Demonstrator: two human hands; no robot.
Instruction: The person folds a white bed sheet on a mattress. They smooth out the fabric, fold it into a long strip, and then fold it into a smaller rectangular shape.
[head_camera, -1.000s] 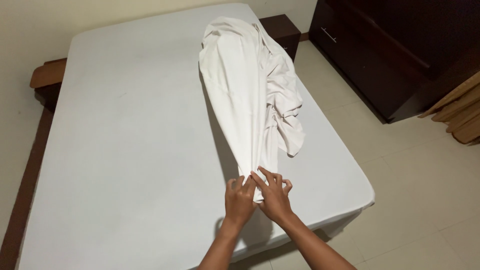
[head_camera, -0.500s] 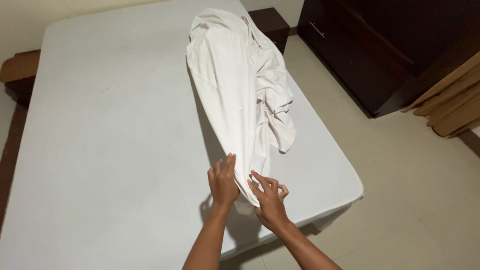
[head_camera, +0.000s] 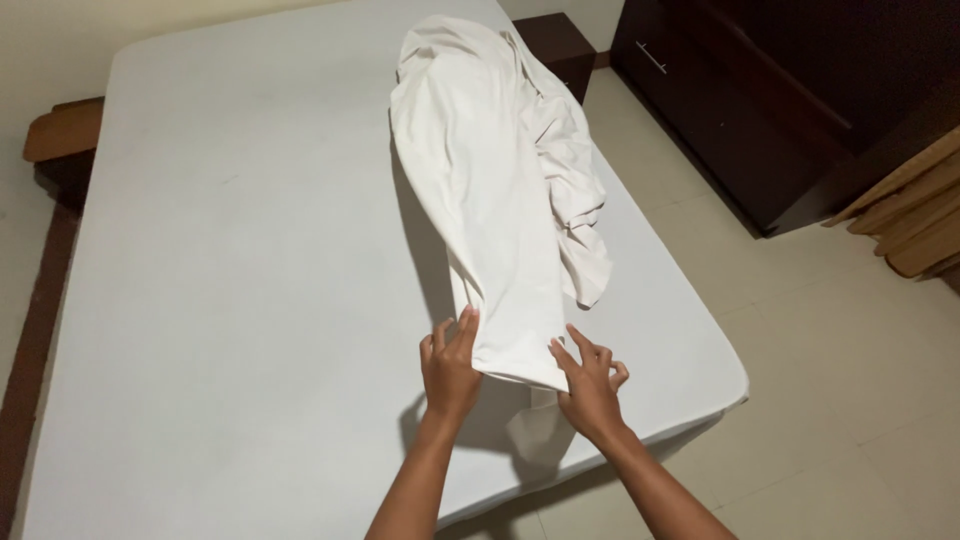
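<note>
Two hands meet at the near end of a bunched white sheet (head_camera: 500, 200) that lies lengthwise on the right half of the bed (head_camera: 230, 250), running from the far end toward me. My left hand (head_camera: 450, 368) rests against the sheet's near left edge with its fingers spread and extended, open rather than closed on the fabric; my right hand (head_camera: 590, 385) sits at the near right edge, fingers likewise splayed, their tips touching the cloth, and I cannot tell whether any fold is pinched beneath them. The near end is lifted slightly off the mattress, casting a shadow below, which suggests the hands are placed on either side to keep the narrow end taut and gathered. The crumpled folds trail along the sheet's right side. A dark wooden cabinet (head_camera: 760, 110) stands far right on the tiled floor (head_camera: 850, 400).
</note>
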